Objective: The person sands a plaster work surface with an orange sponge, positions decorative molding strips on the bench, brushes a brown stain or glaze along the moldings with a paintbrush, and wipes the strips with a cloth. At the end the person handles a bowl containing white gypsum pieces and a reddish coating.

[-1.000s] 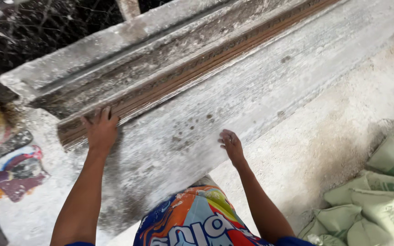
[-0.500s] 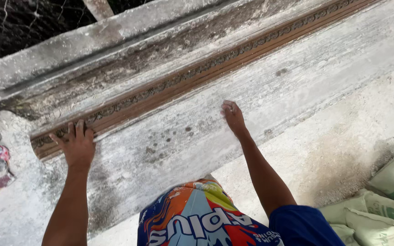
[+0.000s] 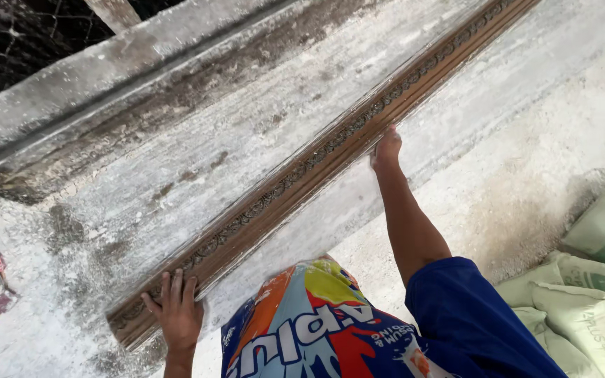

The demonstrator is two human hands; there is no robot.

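- Lying diagonally across the white, powder-covered desk [image 3: 176, 161], a long brown moulding strip [image 3: 330, 150] with carved ornament ran from the lower left to the upper right edge of the view.
- The left hand [image 3: 176, 311] rested at the lower left end of the moulding strip, palm down, with its fingers [image 3: 168, 283] spread slightly and laid against the near edge of the strip.
- The right hand [image 3: 387, 147] met the near edge of the same strip further along, about midway; the hand appeared curled against the strip, but whether its fingers were closed around the edge could not be told.
- Both arms were extended, the right one in a blue sleeve [image 3: 470, 315].
- A colourful apron-like sheet [image 3: 309, 322] covered the person's front at the bottom of the view.
- Pale green sacks [image 3: 596, 280] were stacked at the lower right, well apart from the strip.
- Wire mesh [image 3: 15, 42] was seen at the upper left, beyond the desk.
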